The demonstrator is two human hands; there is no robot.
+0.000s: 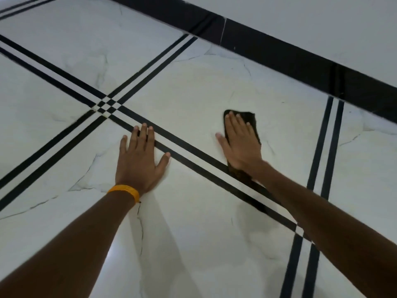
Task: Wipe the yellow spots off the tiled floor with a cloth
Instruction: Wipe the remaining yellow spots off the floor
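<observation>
A dark cloth (pixel 252 121) lies flat on the white marble-patterned tiled floor (pixel 189 89). My right hand (pixel 240 143) presses down on the cloth with straight, spread fingers, and part of the cloth shows beyond the fingertips and below the wrist. My left hand (pixel 139 160), with an orange band on its wrist, rests flat on the floor to the left, its fingertips across a black double stripe. A faint yellowish tint spreads over the tile beyond the cloth; no sharp yellow spots stand out.
Black double stripes (pixel 105 106) cross the floor in a grid, meeting at a small checkered crossing at centre left. A wide black skirting band (pixel 279 52) runs along the base of a pale wall at the upper right.
</observation>
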